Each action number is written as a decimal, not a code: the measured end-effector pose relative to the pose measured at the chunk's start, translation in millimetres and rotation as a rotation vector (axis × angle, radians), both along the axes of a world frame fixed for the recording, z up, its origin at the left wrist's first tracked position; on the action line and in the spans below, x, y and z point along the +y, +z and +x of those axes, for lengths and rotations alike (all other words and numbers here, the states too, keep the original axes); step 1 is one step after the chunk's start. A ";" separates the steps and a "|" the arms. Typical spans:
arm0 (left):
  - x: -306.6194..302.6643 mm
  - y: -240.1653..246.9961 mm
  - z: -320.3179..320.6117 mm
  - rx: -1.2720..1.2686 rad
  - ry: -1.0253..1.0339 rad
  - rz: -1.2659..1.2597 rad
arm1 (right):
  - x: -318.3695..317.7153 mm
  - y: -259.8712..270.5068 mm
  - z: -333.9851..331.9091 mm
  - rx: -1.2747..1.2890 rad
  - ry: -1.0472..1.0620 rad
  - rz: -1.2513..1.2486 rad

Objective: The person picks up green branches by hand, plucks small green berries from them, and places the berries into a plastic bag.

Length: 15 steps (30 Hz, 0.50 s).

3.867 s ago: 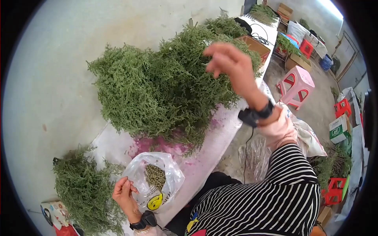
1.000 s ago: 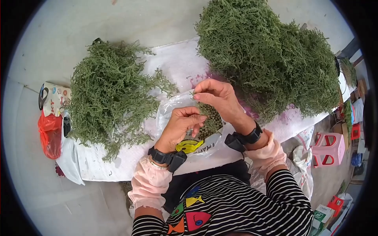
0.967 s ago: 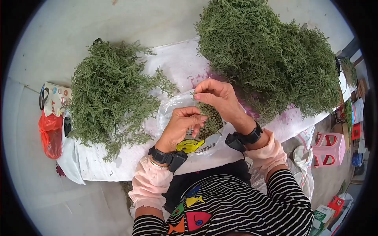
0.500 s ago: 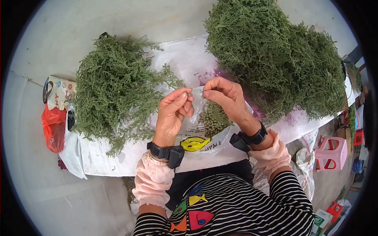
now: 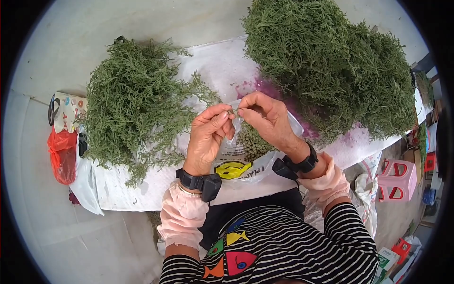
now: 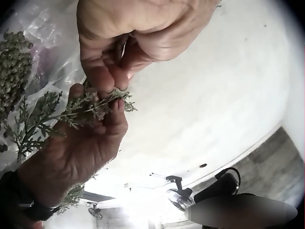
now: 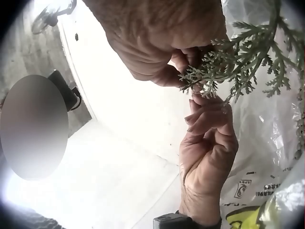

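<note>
Over a clear plastic bag (image 5: pixel 257 176) with a yellow print, my two hands meet at the fingertips. My right hand (image 5: pixel 274 124) pinches a small green conifer sprig (image 7: pixel 248 62), whose leafy end trails beside that hand in the right wrist view. At the sprig's thin tip, thumb and fingers of my left hand (image 5: pixel 203 139) pinch too, as the left wrist view shows close up. Small round greenish seed cones (image 5: pixel 253 142) lie heaped in the bag, partly hidden under the right hand.
A large heap of conifer branches (image 5: pixel 326 66) covers the table's right side. Another bundle (image 5: pixel 137 104) lies on the left. Pink stains mark the white table cover (image 5: pixel 142 196). A red bag (image 5: pixel 62 156) hangs off the left end; a pink stool (image 5: pixel 397 180) stands at right.
Earlier my right hand reached over the large heap; now it is beside the left. My left hand has risen from the seed cones, and the fingertips, apart half a second ago, now meet.
</note>
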<state>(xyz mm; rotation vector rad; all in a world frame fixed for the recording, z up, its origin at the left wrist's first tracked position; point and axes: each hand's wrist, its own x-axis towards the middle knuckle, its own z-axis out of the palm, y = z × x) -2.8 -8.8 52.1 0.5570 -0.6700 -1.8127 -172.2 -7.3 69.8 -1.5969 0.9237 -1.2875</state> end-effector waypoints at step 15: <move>2.4 -0.6 -2.4 -0.013 0.021 -0.002 | -2.9 -1.0 2.3 0.119 -0.046 -0.092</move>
